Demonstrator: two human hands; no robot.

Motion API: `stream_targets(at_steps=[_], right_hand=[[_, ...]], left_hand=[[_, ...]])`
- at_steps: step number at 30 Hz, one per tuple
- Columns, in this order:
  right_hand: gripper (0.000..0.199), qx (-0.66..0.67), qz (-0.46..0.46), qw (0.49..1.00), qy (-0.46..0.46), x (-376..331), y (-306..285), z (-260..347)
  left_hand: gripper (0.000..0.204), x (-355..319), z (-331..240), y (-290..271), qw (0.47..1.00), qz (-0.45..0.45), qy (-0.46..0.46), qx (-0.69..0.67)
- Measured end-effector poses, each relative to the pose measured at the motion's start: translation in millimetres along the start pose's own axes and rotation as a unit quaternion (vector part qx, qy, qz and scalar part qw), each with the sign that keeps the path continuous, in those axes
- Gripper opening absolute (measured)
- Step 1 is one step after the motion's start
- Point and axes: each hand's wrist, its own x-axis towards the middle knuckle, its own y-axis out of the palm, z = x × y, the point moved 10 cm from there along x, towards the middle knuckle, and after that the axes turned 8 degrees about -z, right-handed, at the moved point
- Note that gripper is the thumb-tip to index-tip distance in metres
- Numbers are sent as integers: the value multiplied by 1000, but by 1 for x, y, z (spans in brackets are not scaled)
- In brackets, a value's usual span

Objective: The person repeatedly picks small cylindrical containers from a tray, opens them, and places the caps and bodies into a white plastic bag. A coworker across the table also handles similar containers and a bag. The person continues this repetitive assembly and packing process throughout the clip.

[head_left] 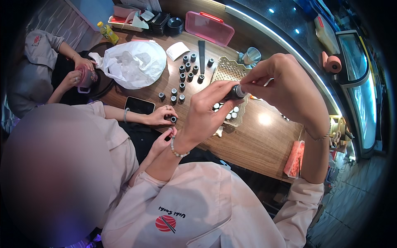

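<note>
My left hand (206, 109) grips a small dark bottle (235, 92), raised over the table and tilted toward the right. At its pale top, the fingertips of my right hand (287, 80) are pinched together; whether they hold a separate cap is hidden. Beneath my hands lies a gold woven basket (230, 66). Several small white-topped bottles (231, 114) stand in its near part, partly covered by my left hand. Left of the basket, several small black bottles (190, 77) stand in loose groups on the wooden table.
Beside me on the left, a co-worker's hand (162, 115) holds a small black bottle near a phone (139, 106). Farther left, another person handles a pink container (84, 77). A white plastic bag (138, 62), a pink lidded box (209, 28) and a metal cup (251, 56) stand around.
</note>
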Motion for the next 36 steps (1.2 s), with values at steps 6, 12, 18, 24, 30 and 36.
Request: stream_targets(at_steps=[6,12,18,24,30,36], right_hand=[[18,-60,20,997,-32,0,0,10],[16,-95,26,995,-35,-8,-1,18],[11,-133,-28,984,-119,-20,-3,27],[10,-150,-73,976,-142,-33,-4,31],[11,-179,-113,968,-137,-44,-7,40],[9,26,-150,984,-95,-40,-14,23]], left_hand=[[40,3,-5,3,1000,24,-8,-4],[43,0,-8,5,999,38,-22,-11],[46,-4,-10,9,999,53,-9,-2],[44,-3,-14,13,998,38,-24,-41],[44,2,-19,14,998,35,-19,-52],[44,7,-23,1,996,-3,-13,-83]])
